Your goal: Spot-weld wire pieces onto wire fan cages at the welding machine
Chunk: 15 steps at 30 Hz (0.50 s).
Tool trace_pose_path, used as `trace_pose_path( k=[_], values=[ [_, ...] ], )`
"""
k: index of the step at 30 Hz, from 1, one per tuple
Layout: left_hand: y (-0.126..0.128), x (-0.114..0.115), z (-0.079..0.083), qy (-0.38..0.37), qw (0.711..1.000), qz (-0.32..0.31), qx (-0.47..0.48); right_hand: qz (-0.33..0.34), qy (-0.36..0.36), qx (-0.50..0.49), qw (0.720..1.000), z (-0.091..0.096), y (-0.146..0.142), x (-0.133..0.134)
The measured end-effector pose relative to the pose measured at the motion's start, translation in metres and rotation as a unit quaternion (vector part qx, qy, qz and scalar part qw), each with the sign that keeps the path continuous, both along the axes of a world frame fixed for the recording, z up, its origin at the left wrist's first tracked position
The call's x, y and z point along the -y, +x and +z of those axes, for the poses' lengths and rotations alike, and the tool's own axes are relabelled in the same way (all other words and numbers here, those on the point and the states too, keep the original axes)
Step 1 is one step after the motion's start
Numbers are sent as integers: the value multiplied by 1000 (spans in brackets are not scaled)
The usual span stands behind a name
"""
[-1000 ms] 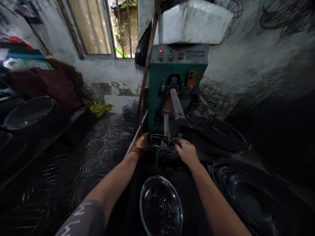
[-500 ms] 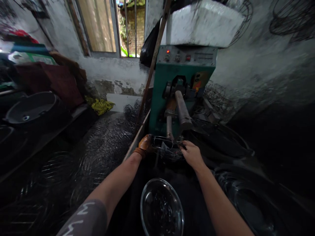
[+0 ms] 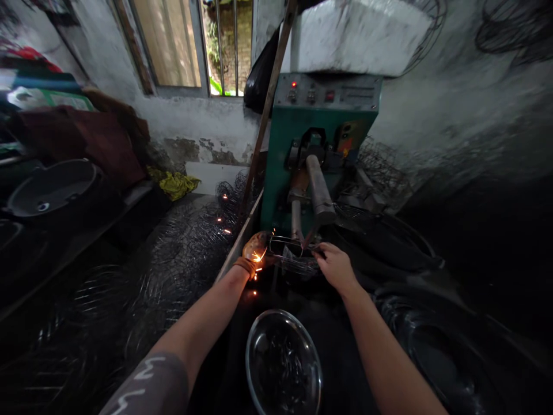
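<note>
My left hand, in an orange-brown glove, is closed on the left side of a round wire frame. Bare and pinched, my right hand grips near the frame's right side; the exact piece between its fingertips is too small to make out. The frame sits at the metal electrode arms of a green spot welding machine, whose red lamp is lit. Orange sparks fly around the left glove. Below my hands stands a shiny metal bowl with small metal pieces inside.
Heaps of wire frames cover the floor on the left. A slanting rusty bar rises beside the machine. Dark tubs stand far left, a yellow cloth by the wall. A white foam box tops the machine.
Sparks have appeared around my left glove and over the wire heap to the left. Both hands keep nearly the same place on the frame; the view has shifted slightly.
</note>
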<state>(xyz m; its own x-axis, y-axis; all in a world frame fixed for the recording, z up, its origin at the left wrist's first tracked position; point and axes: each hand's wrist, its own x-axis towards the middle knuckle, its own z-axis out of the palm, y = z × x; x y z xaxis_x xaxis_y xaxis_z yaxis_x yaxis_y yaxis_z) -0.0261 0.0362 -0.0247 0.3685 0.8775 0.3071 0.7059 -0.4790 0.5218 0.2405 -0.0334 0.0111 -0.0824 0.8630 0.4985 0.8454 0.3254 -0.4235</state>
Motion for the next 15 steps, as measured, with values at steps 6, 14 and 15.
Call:
trace_pose_path(
  k=[6, 14, 15],
  values=[
    [20, 36, 37, 125, 989, -58, -52, -88, 33, -121, 988, -29, 26, 13],
    [41, 23, 35, 46, 993, -33, -106, -132, -43, -175, 975, -43, 37, 17],
    [34, 19, 30, 31, 995, -37, -91, -118, -44, -165, 978, -38, 35, 18]
  ],
)
